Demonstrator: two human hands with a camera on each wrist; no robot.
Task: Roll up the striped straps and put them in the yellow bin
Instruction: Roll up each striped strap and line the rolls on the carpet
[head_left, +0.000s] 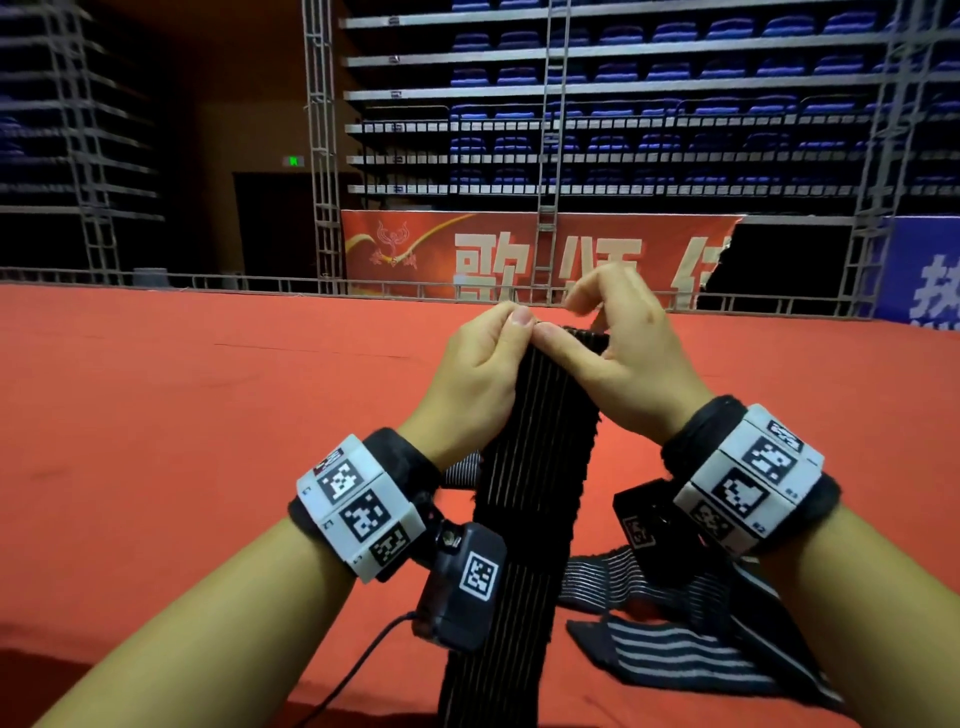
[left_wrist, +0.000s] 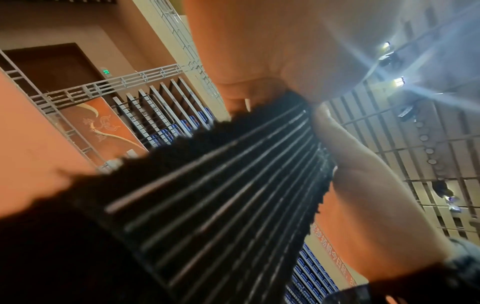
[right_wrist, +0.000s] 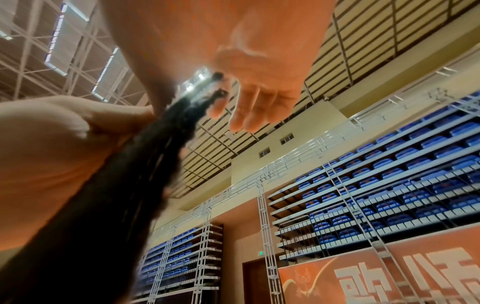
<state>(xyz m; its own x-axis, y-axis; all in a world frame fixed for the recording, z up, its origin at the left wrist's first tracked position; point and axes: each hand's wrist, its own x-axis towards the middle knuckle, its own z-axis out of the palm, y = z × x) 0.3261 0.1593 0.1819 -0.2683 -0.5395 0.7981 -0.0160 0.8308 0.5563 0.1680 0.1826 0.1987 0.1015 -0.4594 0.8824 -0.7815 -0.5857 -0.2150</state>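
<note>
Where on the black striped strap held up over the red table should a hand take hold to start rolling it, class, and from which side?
Probably the top end of the striped strap, where the left hand and right hand already pinch it, one at each edge. It hangs long, flat and limp, so gripping both corners, thumbs on the near face, should keep the end straight for turning over.

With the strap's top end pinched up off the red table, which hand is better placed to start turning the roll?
Probably the right hand: its thumb and fingers sit over the top edge of the strap, while the left hand pinches the corner as an anchor.
</note>
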